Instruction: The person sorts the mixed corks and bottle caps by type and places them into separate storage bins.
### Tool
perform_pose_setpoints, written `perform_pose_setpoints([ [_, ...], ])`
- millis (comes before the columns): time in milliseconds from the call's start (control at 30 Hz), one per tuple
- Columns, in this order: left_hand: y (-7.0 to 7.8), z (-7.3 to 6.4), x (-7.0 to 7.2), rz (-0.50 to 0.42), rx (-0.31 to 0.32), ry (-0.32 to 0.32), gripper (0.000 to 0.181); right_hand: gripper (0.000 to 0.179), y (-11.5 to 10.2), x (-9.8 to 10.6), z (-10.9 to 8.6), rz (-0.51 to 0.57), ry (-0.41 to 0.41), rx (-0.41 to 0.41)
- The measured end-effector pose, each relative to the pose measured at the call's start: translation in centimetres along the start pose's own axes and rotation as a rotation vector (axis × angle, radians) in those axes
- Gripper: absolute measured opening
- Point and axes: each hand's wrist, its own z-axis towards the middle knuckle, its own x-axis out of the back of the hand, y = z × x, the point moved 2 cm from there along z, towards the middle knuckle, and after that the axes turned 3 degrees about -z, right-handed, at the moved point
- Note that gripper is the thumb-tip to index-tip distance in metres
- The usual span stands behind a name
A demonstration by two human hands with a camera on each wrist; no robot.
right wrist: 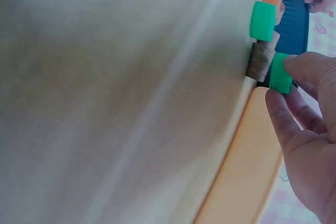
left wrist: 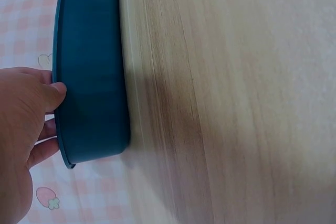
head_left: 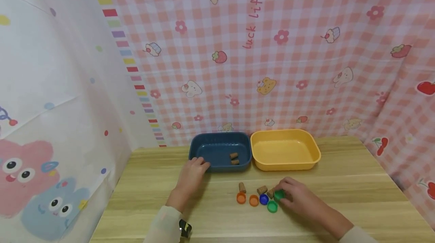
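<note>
My left hand point(head_left: 193, 174) grips the near left rim of a dark blue tray point(head_left: 217, 168). In the left wrist view the thumb lies on the outside of the tray's wall point(left wrist: 92, 66) and the fingers go over the rim. Two corks point(head_left: 234, 155) lie inside this tray. My right hand point(head_left: 300, 198) pinches a green bottle cap point(right wrist: 281, 73) between thumb and fingers, seemingly just off the table. Close to it are another green cap point(head_left: 272, 206), a blue cap point(head_left: 264, 199) and a cork point(right wrist: 260, 61). Two orange caps point(head_left: 253, 200) and two more corks point(head_left: 262, 189) lie further left.
A yellow tray point(head_left: 285, 166) stands right of the blue one, their rims side by side. Both are at the back of the wooden table point(head_left: 217, 220), before a checked cloth point(head_left: 238, 65). A small black and yellow object point(head_left: 185, 228) shows beside the left sleeve.
</note>
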Motion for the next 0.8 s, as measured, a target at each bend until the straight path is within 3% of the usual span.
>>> perform_pose_setpoints([
  [267,0.0,-0.1,-0.1,-0.002,0.0,0.011,0.022,0.029,-0.3,2.2,1.1,0.007,0.026,0.005],
  [667,0.0,0.1,0.1,0.002,0.017,-0.021,0.022,0.035,0.6,4.7,3.3,-0.008,0.218,0.093],
  [800,0.0,0.0,0.2,0.009,0.013,-0.028,0.022,0.034,0.9,5.2,3.9,-0.023,0.232,0.089],
])
